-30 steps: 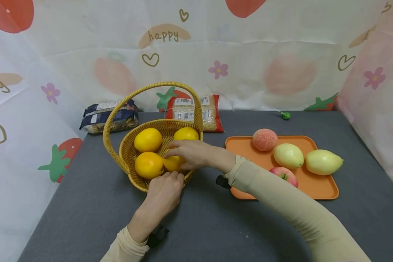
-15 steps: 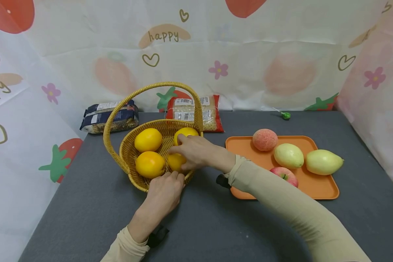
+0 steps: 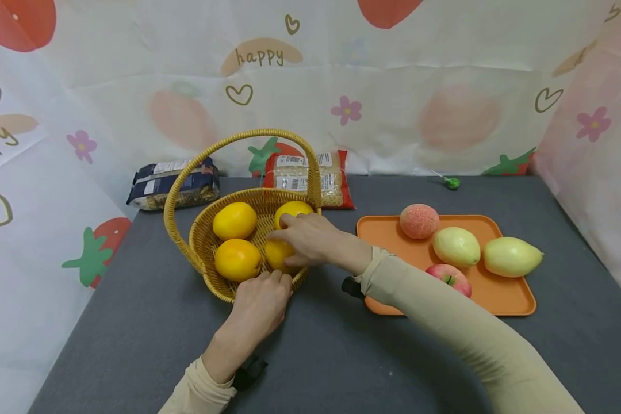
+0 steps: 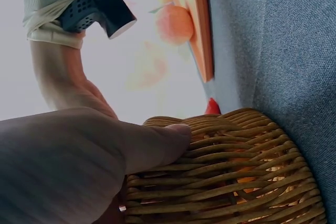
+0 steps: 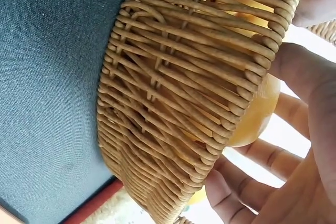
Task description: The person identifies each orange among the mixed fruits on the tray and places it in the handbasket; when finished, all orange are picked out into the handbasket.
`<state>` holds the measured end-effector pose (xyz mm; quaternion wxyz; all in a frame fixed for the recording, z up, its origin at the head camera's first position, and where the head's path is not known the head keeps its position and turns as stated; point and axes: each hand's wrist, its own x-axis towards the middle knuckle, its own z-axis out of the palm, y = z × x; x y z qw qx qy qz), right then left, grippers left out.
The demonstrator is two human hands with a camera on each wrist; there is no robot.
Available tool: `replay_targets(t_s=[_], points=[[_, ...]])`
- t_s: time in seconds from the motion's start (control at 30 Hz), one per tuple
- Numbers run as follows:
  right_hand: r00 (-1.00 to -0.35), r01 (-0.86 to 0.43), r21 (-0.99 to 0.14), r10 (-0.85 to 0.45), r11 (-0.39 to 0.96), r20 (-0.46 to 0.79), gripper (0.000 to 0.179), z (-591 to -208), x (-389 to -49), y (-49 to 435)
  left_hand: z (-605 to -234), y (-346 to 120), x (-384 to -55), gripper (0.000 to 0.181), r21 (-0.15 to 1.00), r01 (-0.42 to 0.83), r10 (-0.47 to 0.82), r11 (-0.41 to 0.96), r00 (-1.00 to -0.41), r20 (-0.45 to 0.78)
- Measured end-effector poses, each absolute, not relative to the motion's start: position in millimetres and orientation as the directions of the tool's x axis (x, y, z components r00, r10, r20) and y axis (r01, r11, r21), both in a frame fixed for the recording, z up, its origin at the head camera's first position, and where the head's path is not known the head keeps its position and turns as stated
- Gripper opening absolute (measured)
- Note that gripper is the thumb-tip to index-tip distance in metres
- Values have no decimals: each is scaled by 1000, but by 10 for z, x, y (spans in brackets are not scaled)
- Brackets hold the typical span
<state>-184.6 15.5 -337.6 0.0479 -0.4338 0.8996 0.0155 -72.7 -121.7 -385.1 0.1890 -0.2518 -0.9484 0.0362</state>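
Observation:
A wicker basket (image 3: 207, 230) with a tall arched handle holds several yellow and orange-yellow fruits. My left hand (image 3: 263, 302) grips its near rim; in the left wrist view the thumb (image 4: 165, 142) lies over the woven outer wall. My right hand (image 3: 313, 238) reaches in from the right, thumb and fingers around an orange (image 3: 277, 255) at the basket's near right. The right wrist view has the fingers against the orange (image 5: 257, 116) just past the rim. Another orange (image 3: 238, 260) is beside it, and two lemons (image 3: 235, 221) are farther back, one partly behind the right hand.
An orange tray (image 3: 388, 230) on the right bears a peach (image 3: 419, 221), an apple (image 3: 450, 279) and two pale green fruits (image 3: 456, 246). A dark bag (image 3: 178, 184) and a red-edged bag of grains (image 3: 333, 181) lie behind the basket. A small green item (image 3: 451, 183) is near the backdrop.
The right hand's fingers have spread and shifted slightly right and up over the orange, which has moved a little right. The left hand stays on the rim.

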Motion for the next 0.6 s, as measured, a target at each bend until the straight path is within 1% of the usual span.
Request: replay_targets(t_s=[0.2, 0.3, 0.47, 0.6], points=[[-619, -784, 7, -781, 621, -82, 53, -3388, -1827, 165, -3858, -1214, -727, 33, -166, 462, 490, 871, -802, 341], [-621, -783, -4, -782, 622, -62, 54, -3369, -1805, 202, -3856, -1213, -724, 33, -166, 464, 492, 870, -801, 342], [-616, -788, -36, -788, 615, 7, 54, -3296, -1750, 340, -3850, -1220, -725, 32, -156, 470, 494, 869, -800, 340], [-608, -794, -52, -788, 606, 98, 50, -3255, -1691, 541, -3855, -1231, -726, 30, -151, 473, 495, 868, -798, 343]])
